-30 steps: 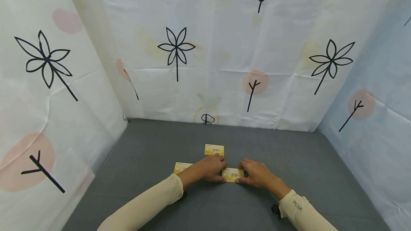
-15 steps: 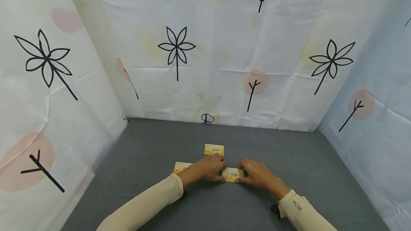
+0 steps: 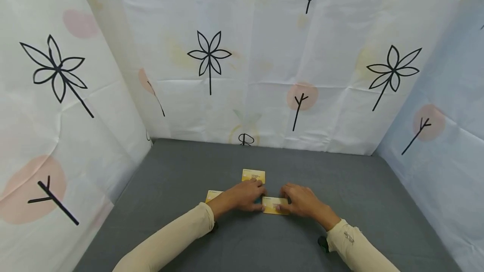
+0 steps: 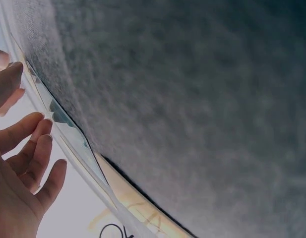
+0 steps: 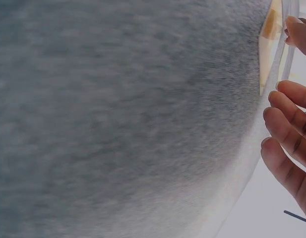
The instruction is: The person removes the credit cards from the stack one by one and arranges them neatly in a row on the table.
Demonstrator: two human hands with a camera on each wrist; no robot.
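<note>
As a yellow card lies on the gray table, the right hand, thumb over the card's right end, has loosely bent, spaced fingers; the left hand (also relaxed, fingers apart) sits beside the other end, partly hiding a blue piece, contact unclear.

Cream long sleeves here: the left sleeve looks plain, the right sleeve has a dark squiggly print near its cuff.

Three yellow cards, one half-hidden bluish card, two hands
</note>
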